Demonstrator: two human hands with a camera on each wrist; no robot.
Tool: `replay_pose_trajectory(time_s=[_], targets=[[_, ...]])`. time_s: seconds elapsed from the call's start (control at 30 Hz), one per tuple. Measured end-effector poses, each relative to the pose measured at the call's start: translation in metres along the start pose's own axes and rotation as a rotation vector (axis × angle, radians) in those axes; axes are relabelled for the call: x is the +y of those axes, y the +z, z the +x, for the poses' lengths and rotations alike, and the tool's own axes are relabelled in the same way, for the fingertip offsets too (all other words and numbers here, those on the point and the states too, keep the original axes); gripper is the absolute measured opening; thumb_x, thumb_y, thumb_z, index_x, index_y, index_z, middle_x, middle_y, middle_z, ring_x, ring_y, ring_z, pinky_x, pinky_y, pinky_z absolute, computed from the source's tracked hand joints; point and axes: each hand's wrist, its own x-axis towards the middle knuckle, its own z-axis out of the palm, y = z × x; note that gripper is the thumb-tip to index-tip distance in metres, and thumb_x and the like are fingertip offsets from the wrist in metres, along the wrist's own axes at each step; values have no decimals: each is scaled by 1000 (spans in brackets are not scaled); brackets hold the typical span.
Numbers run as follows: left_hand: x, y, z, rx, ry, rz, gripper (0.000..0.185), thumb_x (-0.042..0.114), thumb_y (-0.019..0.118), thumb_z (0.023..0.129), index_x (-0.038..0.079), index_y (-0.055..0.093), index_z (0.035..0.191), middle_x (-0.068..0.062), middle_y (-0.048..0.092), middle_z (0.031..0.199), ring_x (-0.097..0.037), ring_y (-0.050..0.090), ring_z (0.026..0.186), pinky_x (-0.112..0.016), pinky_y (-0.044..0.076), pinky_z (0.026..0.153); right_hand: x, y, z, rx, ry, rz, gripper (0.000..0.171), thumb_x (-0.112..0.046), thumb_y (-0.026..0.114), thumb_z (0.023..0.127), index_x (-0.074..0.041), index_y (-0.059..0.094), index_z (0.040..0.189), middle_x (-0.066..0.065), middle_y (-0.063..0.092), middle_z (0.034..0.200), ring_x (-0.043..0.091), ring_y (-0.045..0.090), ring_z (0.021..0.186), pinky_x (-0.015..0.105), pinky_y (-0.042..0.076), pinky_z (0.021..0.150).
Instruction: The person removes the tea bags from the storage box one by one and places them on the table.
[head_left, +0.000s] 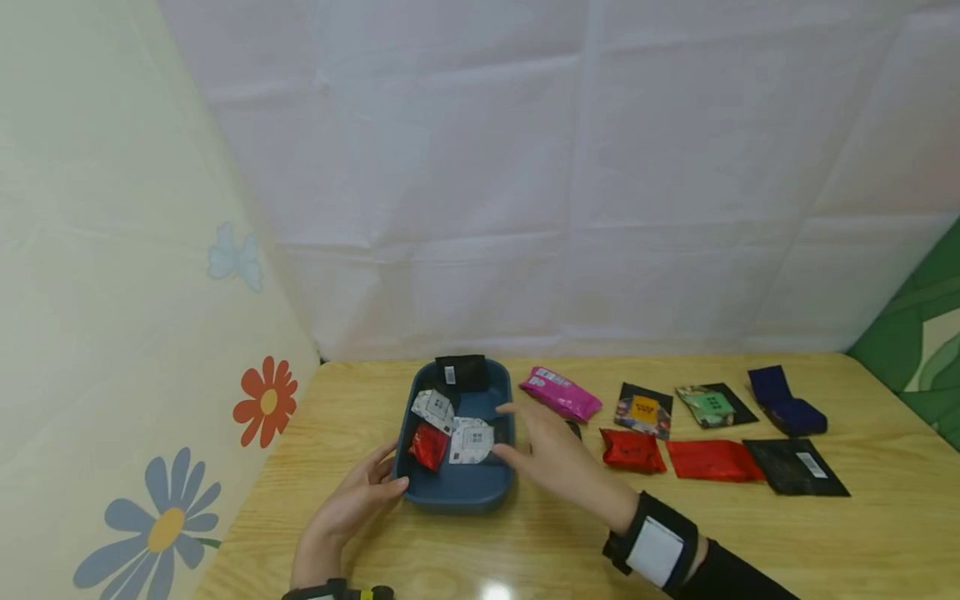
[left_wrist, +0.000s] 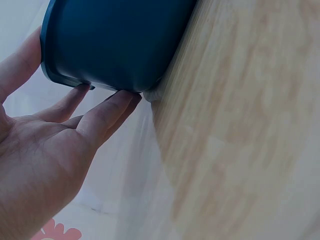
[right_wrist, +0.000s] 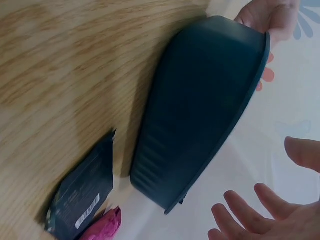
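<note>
A: Two bare hands frame a dark blue tray (head_left: 459, 492) on the wooden tabletop (head_left: 750, 542). The left hand (head_left: 358, 498) rests straight fingers (left_wrist: 107, 117) against the tray's near left corner; its grip is slack and holds nothing.

B: And the other one?

A: The right hand (head_left: 551, 454) hovers at the tray's right rim, fingers spread and loose, grip empty.

B: What is in the tray?

A: A black packet (head_left: 461, 372) leaning at the far wall, two white packets (head_left: 452, 425) and a red packet (head_left: 428, 445).

B: Any writing?

A: White labels show on several packets, but the print is too small to read. To the right lie a pink packet (head_left: 560, 392), two more red ones (head_left: 678, 456), and a dark packet (right_wrist: 81, 197) with a barcode beside the tray.
</note>
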Motion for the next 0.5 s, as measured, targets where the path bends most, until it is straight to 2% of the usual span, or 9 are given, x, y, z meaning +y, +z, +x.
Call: replay_pose_trajectory(time_s=[0.2, 0.5], targets=[[0, 0, 1, -3, -1, -6, 78, 9, 67, 93, -3, 21, 155, -38, 21, 153, -49, 27, 141, -56, 29, 111, -5, 13, 4, -26, -64, -29, 49, -22, 77, 87, -6, 60, 130, 11, 60, 132, 32, 51, 127, 52, 39, 106], [0, -1, 0, -1, -3, 0, 78, 8, 66, 93, -4, 20, 155, -38, 22, 153, -49, 27, 141, -56, 29, 111, -11, 26, 11, -106, -115, -63, 50, -28, 74, 90, -7, 58, 132, 10, 60, 131, 31, 52, 125, 53, 39, 105]])
